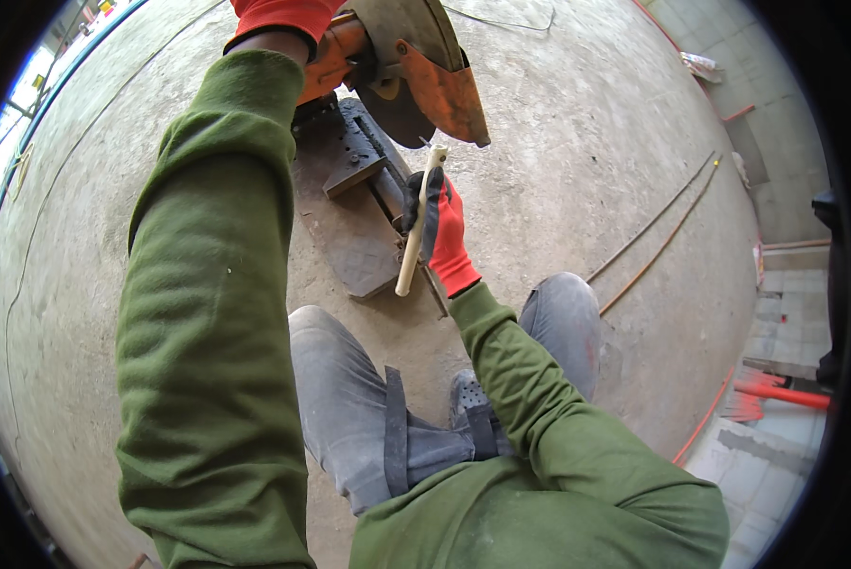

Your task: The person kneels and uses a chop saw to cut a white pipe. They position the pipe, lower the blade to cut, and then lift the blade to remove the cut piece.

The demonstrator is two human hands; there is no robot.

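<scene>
An orange and grey cut-off saw (335,62) stands in front of me, its dark round disc (402,116) showing below the guard. My left hand (283,17), in a red glove, is at the saw's left upper side; its fingers are beyond the picture's top edge. Below the disc, my right hand (435,218), in a red and black glove, is closed around a pale wooden stick (411,256). The stick stands tilted, its upper end close to the disc, with a thin metal tip there. Under the saw lies its dark metal base (364,261), with an angled plate (354,175) on it.
Two long thin rods (667,223) lie on the concrete floor (539,171) at the right. A red broom (776,392) is by the tiled area at the far right. A thin cable (41,209) runs along the left. My bent knees are close to the saw's base.
</scene>
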